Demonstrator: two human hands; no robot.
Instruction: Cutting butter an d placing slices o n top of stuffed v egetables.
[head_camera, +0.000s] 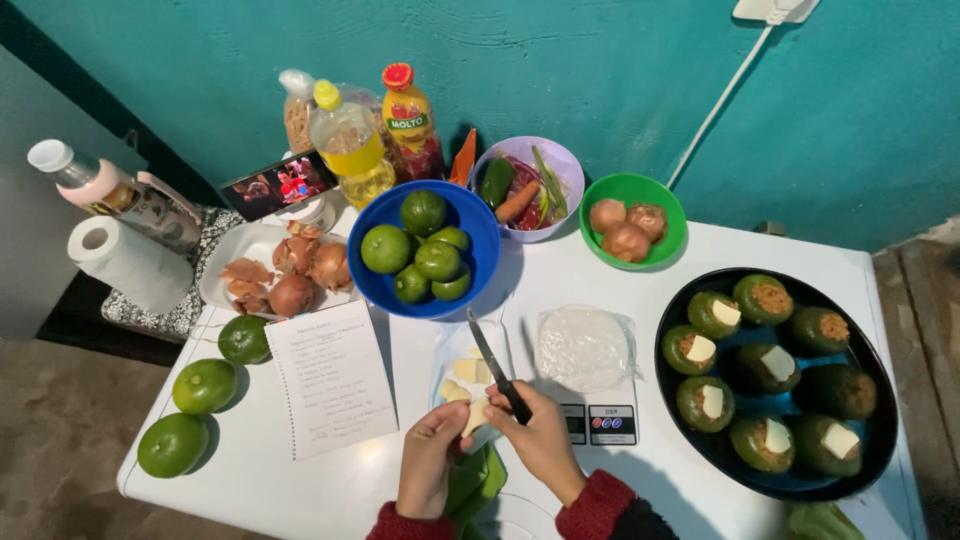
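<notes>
Fingers of my left hand pinch a pale cheese piece; my right hand grips a black-handled knife. Yellow oil bottle and red-capped sauce bottle stand at the wall, the handwritten sheet on the counter too small to read.

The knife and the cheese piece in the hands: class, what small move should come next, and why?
Probably draw the knife down through the cheese piece. The right hand grips the black handle, the left hand pinches the piece, and some stuffed green vegetables in the dark dish lack a white slice.
</notes>
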